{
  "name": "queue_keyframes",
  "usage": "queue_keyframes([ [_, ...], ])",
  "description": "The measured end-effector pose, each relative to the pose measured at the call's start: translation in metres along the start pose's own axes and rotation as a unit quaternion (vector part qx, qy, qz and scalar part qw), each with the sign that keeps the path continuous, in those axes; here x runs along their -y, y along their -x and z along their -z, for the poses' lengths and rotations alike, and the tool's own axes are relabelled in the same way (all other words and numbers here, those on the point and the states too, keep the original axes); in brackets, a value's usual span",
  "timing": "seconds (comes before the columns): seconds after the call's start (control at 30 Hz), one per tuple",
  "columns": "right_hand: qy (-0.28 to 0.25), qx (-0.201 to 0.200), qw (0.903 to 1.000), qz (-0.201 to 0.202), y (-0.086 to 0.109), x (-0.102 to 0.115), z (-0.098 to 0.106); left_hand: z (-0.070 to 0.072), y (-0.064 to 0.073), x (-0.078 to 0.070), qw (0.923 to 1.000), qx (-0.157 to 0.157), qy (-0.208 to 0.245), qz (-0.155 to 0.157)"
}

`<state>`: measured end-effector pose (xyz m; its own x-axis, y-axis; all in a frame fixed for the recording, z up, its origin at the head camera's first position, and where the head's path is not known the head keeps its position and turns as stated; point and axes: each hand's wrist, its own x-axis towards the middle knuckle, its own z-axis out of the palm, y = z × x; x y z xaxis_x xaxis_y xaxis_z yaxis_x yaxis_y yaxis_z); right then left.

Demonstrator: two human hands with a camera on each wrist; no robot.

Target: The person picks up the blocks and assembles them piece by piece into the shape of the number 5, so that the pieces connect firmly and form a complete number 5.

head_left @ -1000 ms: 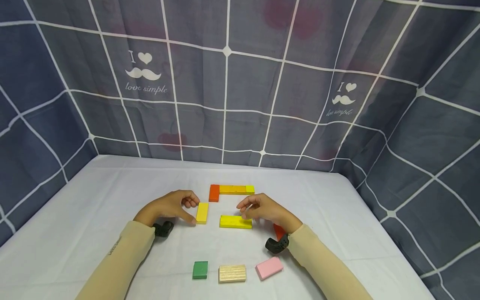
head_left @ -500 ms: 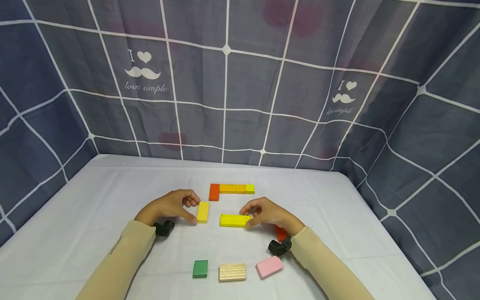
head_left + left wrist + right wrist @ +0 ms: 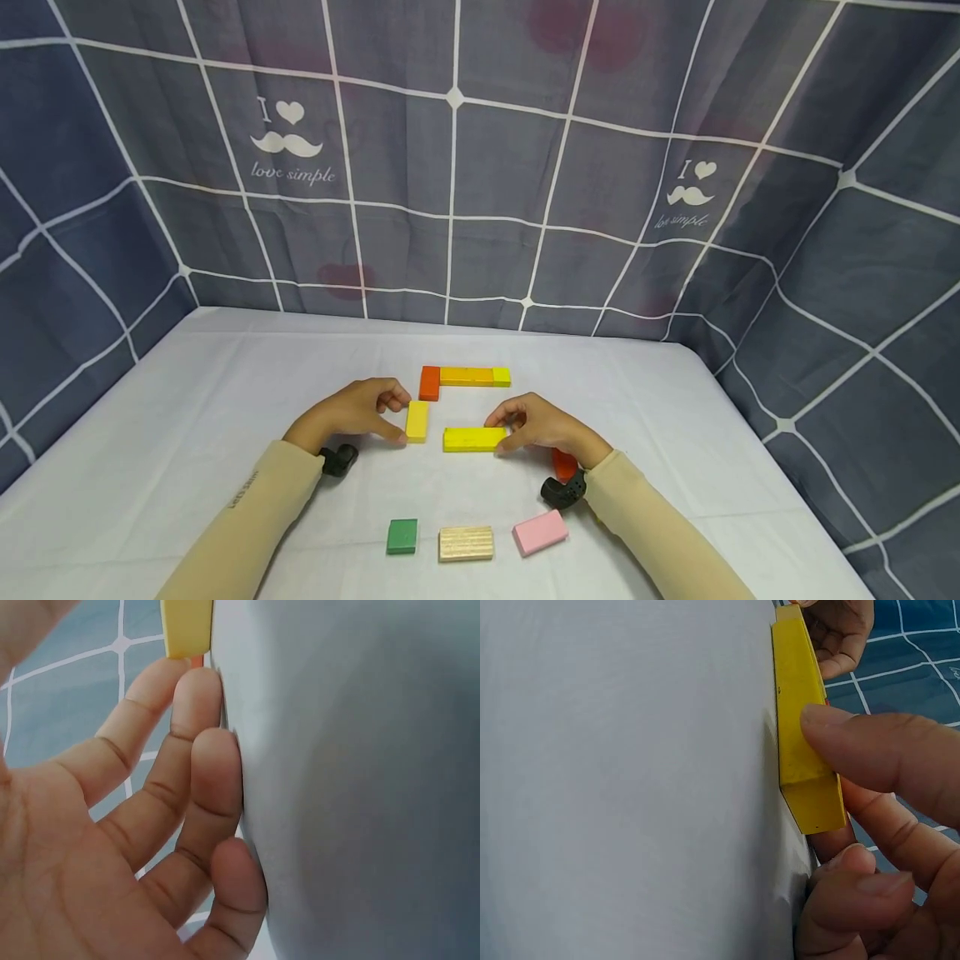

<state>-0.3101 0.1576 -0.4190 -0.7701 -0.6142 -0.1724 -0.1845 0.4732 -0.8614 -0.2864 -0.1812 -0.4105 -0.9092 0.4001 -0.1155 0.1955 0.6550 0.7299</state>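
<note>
Curtain [image 3: 495, 167], grey, white-gridded. Desk [image 3: 315, 517], white-clothed. Right hand [image 3: 543, 425]: pinching grip on right end of long yellow block [image 3: 468, 440], mid-desk. Left hand [image 3: 358, 408]: pinching grip on shorter light-yellow block [image 3: 417, 422], left of the long one, gap between. Orange-yellow block [image 3: 467, 377], farther back. Wooden block [image 3: 466, 543], pink block [image 3: 541, 532], near side. Red-orange block [image 3: 430, 383], touching orange-yellow's left end. Green block [image 3: 402, 537], near side. Lime block [image 3: 502, 377], touching orange-yellow's right end, smallest.

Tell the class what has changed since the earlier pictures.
The left hand has moved the short yellow block rightward, toward the long yellow block. The right hand has shifted and now pinches that block's right end. The green block, ribbed wooden block and pink block stayed put.
</note>
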Motion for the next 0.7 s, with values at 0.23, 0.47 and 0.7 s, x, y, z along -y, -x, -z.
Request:
queue_keyframes([
  [0.23,-0.006,-0.005,0.9999,-0.007,-0.0007,-0.0023,0.0030,-0.0018,-0.0014,-0.0025,0.9999,-0.003,-0.011,-0.005],
  [0.47,-0.018,-0.006,0.9998,-0.003,-0.0010,-0.0039,0.0038,-0.0053,-0.0040,-0.0072,0.9995,-0.011,-0.027,0.011],
  [0.7,-0.016,-0.006,0.9998,-0.013,-0.0018,-0.0046,0.0051,-0.0091,-0.0054,-0.0102,0.9992,-0.020,-0.027,0.023],
])
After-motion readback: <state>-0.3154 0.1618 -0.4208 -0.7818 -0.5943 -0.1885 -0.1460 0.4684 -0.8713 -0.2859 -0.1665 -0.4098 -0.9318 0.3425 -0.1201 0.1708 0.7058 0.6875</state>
